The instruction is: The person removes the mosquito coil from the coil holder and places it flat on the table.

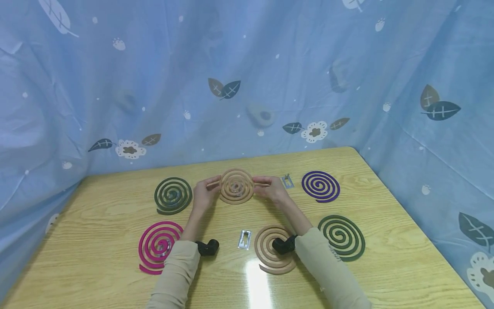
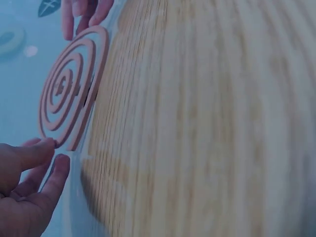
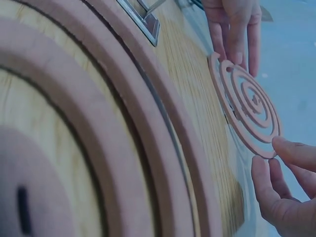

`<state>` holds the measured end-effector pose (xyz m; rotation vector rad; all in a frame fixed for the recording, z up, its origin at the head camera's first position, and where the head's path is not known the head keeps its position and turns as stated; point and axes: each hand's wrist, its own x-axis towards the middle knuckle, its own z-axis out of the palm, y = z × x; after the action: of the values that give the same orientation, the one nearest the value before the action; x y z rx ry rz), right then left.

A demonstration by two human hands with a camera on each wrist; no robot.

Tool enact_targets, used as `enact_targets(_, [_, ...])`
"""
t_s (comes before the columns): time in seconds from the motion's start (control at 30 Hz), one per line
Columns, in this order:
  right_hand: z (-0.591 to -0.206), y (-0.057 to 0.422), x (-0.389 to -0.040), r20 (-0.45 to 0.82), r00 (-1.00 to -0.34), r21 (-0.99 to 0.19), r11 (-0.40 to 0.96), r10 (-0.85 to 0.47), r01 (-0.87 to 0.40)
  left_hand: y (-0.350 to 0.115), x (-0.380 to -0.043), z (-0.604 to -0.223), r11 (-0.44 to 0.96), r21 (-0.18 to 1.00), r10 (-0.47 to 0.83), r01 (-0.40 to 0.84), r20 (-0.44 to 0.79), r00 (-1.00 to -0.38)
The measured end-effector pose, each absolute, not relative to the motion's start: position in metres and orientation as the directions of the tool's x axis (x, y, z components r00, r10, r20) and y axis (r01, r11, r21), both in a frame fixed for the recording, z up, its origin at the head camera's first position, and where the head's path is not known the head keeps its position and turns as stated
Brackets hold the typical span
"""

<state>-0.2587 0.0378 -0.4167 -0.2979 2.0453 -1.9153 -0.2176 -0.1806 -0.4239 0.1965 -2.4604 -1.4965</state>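
Note:
A tan mosquito coil (image 1: 236, 202) is near the table's back edge, with a metal stand tip showing at its centre. My left hand (image 1: 203, 193) pinches its left edge between thumb and fingers. Opposite, my right hand (image 1: 272, 188) has thumb and fingers at the right edge, gripping it lightly. The right wrist view shows the thumb over the rim of the coil (image 3: 254, 101) and fingertips below. In the left wrist view the coil (image 2: 61, 89) looks tilted from the camera's angle, and the left thumb touches its rim.
Flat metal stands (image 1: 245, 239) lie in front and behind right (image 1: 287, 181). Around are a dark green coil (image 1: 172, 195), a pink coil (image 1: 162, 244), a purple coil (image 1: 318, 185), another green coil (image 1: 339, 234) and a tan coil (image 1: 266, 269) under the right wrist. A blue curtain (image 1: 247, 64) hangs behind.

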Motion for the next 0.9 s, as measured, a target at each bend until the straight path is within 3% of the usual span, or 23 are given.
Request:
enact_targets(0.37, [-0.413, 0.031, -0.257, -0.154, -0.928, -0.987, 0.015, -0.339, 0.158, -0.176, -0.215, -0.417, 0.434, 0.9, -0.246, 0.026, 0.147, -0.958])
enact_targets(0.9, [-0.414, 0.035, -0.256, -0.085, -0.963, -0.996, 0.027, -0.257, 0.081, -0.172, -0.21, -0.412, 0.356, 0.934, -0.266, 0.027, 0.129, -0.955])
